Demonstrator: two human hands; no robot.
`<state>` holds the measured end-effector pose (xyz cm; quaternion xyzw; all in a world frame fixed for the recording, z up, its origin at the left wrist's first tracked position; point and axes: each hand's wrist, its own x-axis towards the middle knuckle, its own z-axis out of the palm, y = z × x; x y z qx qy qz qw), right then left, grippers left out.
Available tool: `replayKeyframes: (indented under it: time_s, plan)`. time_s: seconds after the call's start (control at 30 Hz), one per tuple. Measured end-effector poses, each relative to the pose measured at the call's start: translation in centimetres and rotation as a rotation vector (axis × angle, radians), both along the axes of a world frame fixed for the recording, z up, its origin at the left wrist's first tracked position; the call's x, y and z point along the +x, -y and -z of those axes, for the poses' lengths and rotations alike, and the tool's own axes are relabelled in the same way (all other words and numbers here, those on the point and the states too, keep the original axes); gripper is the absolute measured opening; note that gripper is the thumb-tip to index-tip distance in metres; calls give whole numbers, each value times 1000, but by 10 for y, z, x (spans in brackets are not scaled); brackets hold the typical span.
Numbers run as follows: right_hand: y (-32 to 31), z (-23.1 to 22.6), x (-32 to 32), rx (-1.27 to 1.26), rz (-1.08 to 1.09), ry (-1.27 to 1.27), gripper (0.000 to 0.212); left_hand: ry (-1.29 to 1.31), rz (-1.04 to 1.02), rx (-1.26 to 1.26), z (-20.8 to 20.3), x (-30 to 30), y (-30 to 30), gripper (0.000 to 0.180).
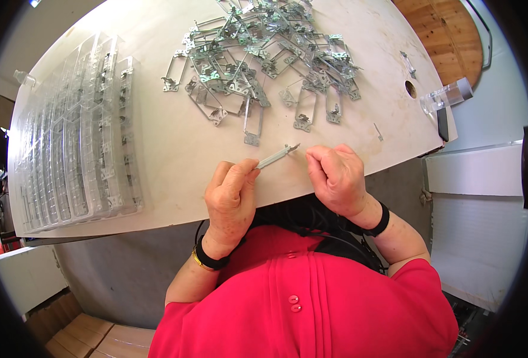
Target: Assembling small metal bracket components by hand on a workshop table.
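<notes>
My left hand [231, 197] pinches one end of a thin metal strip [277, 156], which sticks out toward the right just above the table's near edge. Close by on the right, my right hand [335, 176] is curled into a fist, its fingertips near the strip's far tip; whether it touches the strip I cannot tell. Beyond both hands lies a big heap of rectangular metal frame brackets [264, 53] on the pale table [174, 137].
Clear plastic trays [73, 131] holding several brackets are stacked along the table's left side. A hole [410, 89] and a clear plastic piece [448, 95] sit at the right edge. A white cabinet [478, 173] stands to the right, cardboard boxes [91, 334] lower left.
</notes>
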<state>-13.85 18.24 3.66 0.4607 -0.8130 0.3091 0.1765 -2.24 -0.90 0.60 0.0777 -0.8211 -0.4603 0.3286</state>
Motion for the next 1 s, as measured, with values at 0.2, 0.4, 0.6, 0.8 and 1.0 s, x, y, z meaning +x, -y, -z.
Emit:
replayKeyframes:
  time_s: [0.2, 0.4, 0.6, 0.8, 1.0]
  plan:
    - [3, 0, 0, -17, -8, -6, 18, 12, 6, -12, -1, 1, 1, 22]
    - [2, 0, -3, 24, -8, -78, 20, -3, 8, -25, 0, 0, 1, 23]
    - [0, 3, -2, 49, -19, -91, 21, 37, 17, -25, 1, 3, 2, 18]
    - [2, 0, 1, 19, -17, -68, 21, -8, 14, -24, 2, 0, 1, 23]
    - [-1, 1, -2, 52, -13, -71, 21, -11, 11, -41, 1, 1, 1, 23]
